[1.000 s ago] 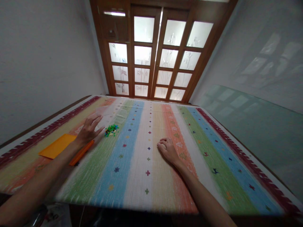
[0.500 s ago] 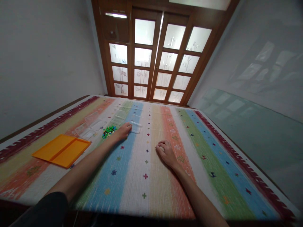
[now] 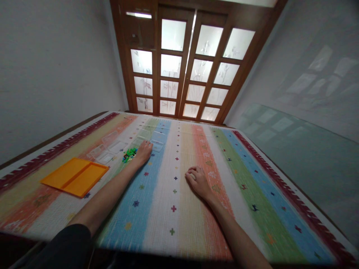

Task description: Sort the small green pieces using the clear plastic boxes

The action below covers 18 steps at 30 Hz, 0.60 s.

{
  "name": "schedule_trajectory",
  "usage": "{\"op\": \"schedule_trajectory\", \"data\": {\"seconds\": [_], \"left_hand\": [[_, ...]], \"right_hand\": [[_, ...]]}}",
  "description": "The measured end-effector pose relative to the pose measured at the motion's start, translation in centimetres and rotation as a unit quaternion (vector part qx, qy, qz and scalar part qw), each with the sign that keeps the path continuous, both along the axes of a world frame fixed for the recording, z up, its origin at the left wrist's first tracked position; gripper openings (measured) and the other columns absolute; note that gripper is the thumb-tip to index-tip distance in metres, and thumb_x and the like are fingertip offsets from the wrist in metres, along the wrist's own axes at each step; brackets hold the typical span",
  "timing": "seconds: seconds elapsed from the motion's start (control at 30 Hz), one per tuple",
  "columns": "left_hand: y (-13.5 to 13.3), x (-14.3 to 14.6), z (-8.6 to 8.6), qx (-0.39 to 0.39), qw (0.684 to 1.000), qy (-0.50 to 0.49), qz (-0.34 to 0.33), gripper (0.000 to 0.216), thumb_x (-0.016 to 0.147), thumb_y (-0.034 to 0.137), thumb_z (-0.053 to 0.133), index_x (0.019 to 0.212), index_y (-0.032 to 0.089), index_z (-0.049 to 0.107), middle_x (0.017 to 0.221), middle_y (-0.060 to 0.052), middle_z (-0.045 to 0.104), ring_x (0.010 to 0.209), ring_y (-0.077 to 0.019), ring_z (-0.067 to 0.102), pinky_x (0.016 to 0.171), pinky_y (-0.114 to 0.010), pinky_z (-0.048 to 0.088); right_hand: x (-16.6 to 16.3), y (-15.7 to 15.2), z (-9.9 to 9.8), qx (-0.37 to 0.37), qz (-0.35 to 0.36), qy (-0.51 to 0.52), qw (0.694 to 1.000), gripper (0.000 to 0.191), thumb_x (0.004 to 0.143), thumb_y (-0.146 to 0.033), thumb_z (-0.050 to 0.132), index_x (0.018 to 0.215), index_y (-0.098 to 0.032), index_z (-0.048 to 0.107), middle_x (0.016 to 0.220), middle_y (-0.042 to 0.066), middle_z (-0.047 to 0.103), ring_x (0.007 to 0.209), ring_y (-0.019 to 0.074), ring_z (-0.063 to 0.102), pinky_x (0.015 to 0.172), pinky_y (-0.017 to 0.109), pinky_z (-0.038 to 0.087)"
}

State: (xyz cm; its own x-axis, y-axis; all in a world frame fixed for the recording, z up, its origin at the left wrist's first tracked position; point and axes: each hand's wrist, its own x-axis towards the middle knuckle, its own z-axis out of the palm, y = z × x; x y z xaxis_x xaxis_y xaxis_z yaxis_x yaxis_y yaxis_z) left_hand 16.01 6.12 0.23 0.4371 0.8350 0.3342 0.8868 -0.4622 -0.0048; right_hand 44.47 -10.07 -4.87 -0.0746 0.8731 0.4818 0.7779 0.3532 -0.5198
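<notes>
Head view: left hand point(image 3: 143, 152) beside green pieces point(image 3: 129, 154)

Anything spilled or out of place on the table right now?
Nothing looks damaged. The small green pieces lie in a loose heap on the striped cloth, outside the clear trays and the orange tray. The left hand rests beside the heap; the right hand lies curled on the cloth.

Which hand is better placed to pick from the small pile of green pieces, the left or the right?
Probably the left hand: it lies flat right beside the green pieces, next to the clear trays. The right hand rests curled on the striped cloth, clearly farther away.
</notes>
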Motion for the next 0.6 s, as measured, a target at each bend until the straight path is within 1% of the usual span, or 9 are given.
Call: {"op": "schedule_trajectory", "data": {"seconds": [0.07, 0.1, 0.23, 0.33, 0.4, 0.47, 0.6], "left_hand": [[-1.6, -0.4, 0.2, 0.009, 1.0, -0.003, 0.015, 0.04, 0.084, -0.002, 0.043, 0.115, 0.011, 0.065, 0.122, -0.018, 0.065, 0.119, -0.0303, 0.055, 0.104, -0.043, 0.043], [-2.7, -0.8, 0.2, 0.011, 1.0, -0.004, 0.024, 0.039, 0.087, 0.001, 0.042, 0.117, 0.011, 0.065, 0.123, -0.018, 0.064, 0.118, -0.0304, 0.055, 0.103, -0.043, 0.043], [-6.8, -3.9, -0.3, 0.012, 0.996, 0.001, 0.089, 0.032, 0.092, 0.013, 0.042, 0.114, 0.009, 0.064, 0.11, -0.021, 0.066, 0.109, -0.0352, 0.059, 0.095, -0.047, 0.045], [-8.8, -6.7, -0.7, -0.002, 0.987, 0.02, 0.162, 0.037, 0.094, 0.026, 0.045, 0.122, 0.007, 0.06, 0.113, -0.022, 0.065, 0.108, -0.0368, 0.06, 0.093, -0.046, 0.047], [-9.2, -8.2, -0.9, -0.015, 0.98, 0.025, 0.195, 0.045, 0.095, 0.035, 0.044, 0.126, 0.004, 0.056, 0.115, -0.024, 0.065, 0.109, -0.0366, 0.061, 0.095, -0.045, 0.047], [-9.1, -9.0, -1.1, -0.022, 0.977, 0.014, 0.209, 0.053, 0.096, 0.042, 0.042, 0.129, 0.001, 0.05, 0.115, -0.026, 0.065, 0.109, -0.0363, 0.062, 0.095, -0.044, 0.047], [-8.1, -9.4, -1.9, -0.026, 0.973, -0.029, 0.229, 0.066, 0.095, 0.052, 0.042, 0.131, -0.002, 0.046, 0.115, -0.03, 0.064, 0.107, -0.0392, 0.064, 0.092, -0.046, 0.049]], "right_hand": [[0.0, -0.1, 0.1, 0.001, 0.002, -0.001, 1.0, 0.023, 0.096, -0.028, 0.054, 0.082, -0.02, 0.07, 0.098, 0.01, 0.066, 0.097, 0.0254, 0.057, 0.089, 0.041, 0.044], [0.0, -0.1, 0.1, 0.0, 0.002, -0.002, 1.0, 0.024, 0.096, -0.028, 0.053, 0.082, -0.02, 0.07, 0.098, 0.01, 0.066, 0.097, 0.0254, 0.057, 0.089, 0.041, 0.044], [0.0, -0.2, 0.2, -0.002, 0.003, -0.009, 1.0, 0.025, 0.096, -0.029, 0.053, 0.082, -0.02, 0.071, 0.1, 0.01, 0.066, 0.098, 0.0255, 0.058, 0.09, 0.041, 0.045], [0.0, -0.1, 0.1, 0.004, 0.006, -0.016, 1.0, 0.025, 0.096, -0.029, 0.053, 0.083, -0.019, 0.072, 0.099, 0.011, 0.067, 0.098, 0.0258, 0.058, 0.09, 0.042, 0.045], [0.0, -0.1, 0.1, 0.007, 0.005, -0.02, 1.0, 0.026, 0.096, -0.03, 0.052, 0.083, -0.019, 0.072, 0.099, 0.011, 0.067, 0.097, 0.0257, 0.058, 0.09, 0.042, 0.045], [0.0, 0.0, 0.1, 0.006, 0.005, -0.022, 1.0, 0.027, 0.096, -0.03, 0.052, 0.083, -0.019, 0.072, 0.099, 0.011, 0.068, 0.096, 0.0255, 0.059, 0.089, 0.042, 0.045], [0.1, -0.1, 0.2, -0.001, 0.008, -0.02, 1.0, 0.026, 0.096, -0.03, 0.052, 0.083, -0.02, 0.072, 0.099, 0.011, 0.069, 0.097, 0.0257, 0.059, 0.091, 0.042, 0.044]]}}
